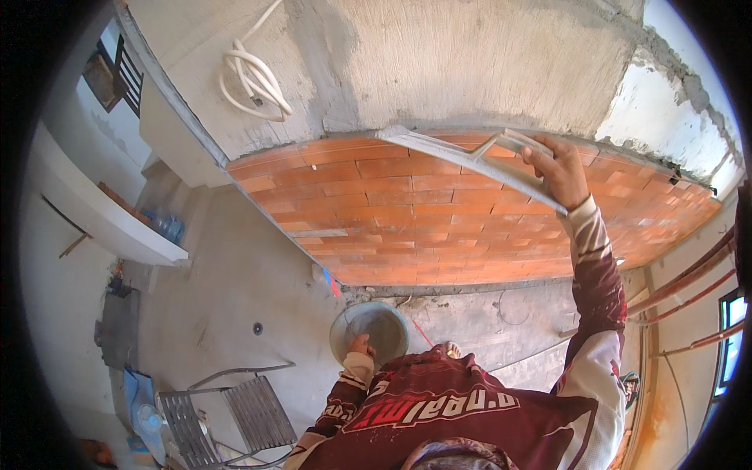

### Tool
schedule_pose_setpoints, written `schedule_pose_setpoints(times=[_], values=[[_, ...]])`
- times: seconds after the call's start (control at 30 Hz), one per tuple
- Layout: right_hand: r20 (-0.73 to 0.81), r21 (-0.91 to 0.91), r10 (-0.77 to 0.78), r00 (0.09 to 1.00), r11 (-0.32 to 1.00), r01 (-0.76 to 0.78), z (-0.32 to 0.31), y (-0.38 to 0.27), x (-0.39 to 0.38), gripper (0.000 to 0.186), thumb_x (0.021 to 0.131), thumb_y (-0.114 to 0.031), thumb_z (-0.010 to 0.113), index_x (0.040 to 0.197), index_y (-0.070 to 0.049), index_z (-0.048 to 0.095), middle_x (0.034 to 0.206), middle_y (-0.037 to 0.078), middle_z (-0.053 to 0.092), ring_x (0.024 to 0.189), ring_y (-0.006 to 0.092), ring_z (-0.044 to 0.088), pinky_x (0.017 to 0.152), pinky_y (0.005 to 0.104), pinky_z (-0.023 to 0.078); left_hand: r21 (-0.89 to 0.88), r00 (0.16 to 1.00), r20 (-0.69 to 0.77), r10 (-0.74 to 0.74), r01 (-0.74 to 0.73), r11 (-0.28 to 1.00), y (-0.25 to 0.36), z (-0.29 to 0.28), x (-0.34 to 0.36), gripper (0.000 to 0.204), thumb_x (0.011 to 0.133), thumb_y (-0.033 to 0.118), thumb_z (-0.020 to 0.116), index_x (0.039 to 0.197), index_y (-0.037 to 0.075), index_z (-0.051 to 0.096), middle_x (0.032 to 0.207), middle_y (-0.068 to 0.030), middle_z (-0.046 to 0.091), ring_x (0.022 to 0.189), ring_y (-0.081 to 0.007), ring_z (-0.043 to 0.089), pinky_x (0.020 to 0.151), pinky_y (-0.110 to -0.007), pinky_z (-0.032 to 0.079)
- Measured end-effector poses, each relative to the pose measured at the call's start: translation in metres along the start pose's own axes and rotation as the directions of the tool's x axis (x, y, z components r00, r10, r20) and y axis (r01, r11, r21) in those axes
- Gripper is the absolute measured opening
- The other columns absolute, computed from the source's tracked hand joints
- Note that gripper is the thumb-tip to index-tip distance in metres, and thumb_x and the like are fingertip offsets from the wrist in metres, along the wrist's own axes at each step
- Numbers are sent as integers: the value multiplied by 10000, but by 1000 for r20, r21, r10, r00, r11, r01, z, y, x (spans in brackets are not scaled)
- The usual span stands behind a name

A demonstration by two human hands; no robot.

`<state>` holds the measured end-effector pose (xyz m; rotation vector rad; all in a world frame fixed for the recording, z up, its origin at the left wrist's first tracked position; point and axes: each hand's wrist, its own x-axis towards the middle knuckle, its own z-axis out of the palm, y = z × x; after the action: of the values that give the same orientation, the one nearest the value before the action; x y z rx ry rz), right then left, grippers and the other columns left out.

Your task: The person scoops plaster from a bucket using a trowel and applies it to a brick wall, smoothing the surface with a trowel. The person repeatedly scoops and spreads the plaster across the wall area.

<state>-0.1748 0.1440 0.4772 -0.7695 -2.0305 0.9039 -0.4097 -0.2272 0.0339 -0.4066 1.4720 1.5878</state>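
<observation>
My right hand (558, 168) is raised against the wall at the right, its fingers wrapped round the handle of a long grey plastering trowel (478, 166). The trowel's narrow blade slants from upper left to lower right, in front of the orange brick wall (439, 207). Its far end reaches the border between the bricks and the grey plaster (462, 66). Low down, my left hand (360, 345) hangs over a round grey bucket (337, 333) with its fingers curled. What they grip, if anything, is too small to make out.
A coiled white cable (254, 82) hangs on the plastered part. Behind me at lower left stands a slatted metal chair (258, 411), near a fan (146, 419). Reddish pipes (689, 274) cross the right side. A white curved ledge (102, 211) lies at far left.
</observation>
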Motion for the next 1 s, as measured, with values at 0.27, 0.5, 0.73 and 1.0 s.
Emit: schedule_pose_setpoints(times=[0.27, 0.5, 0.73, 1.0], values=[[123, 25, 149, 981, 988, -153, -12, 9, 51, 425, 803, -352, 584, 932, 51, 615, 670, 55, 540, 539, 88, 439, 463, 225, 362, 102, 1000, 19, 15, -17, 995, -8, -17, 9, 157, 775, 263, 560, 812, 132, 480, 538, -18, 378, 450, -158, 393, 424, -311, 375], [141, 91, 201, 969, 972, -215, -15, 27, 66, 416, 803, -344, 586, 910, 56, 618, 667, 48, 538, 533, 89, 432, 464, 233, 360, 63, 998, -32, -59, 61, 996, -12, -32, 22, 276, 765, 297, 565, 935, 101, 473, 536, -52, 399, 446, -194, 413, 417, -344, 396], [174, 88, 206, 963, 971, -223, -23, 35, 75, 417, 803, -354, 586, 884, 54, 617, 663, 61, 540, 560, 108, 474, 481, 246, 378, -3, 996, -59, -65, 65, 998, -9, -37, 22, 282, 763, 286, 566, 956, 108, 462, 522, -59, 393, 426, -198, 407, 408, -359, 398], [160, 114, 201, 966, 969, -221, -22, 31, 75, 416, 806, -368, 582, 825, 46, 610, 656, 70, 541, 561, 115, 484, 479, 247, 379, 69, 988, -104, -110, 118, 991, 0, -31, 17, 274, 762, 289, 551, 928, 97, 448, 508, -76, 405, 420, -216, 432, 408, -358, 401]])
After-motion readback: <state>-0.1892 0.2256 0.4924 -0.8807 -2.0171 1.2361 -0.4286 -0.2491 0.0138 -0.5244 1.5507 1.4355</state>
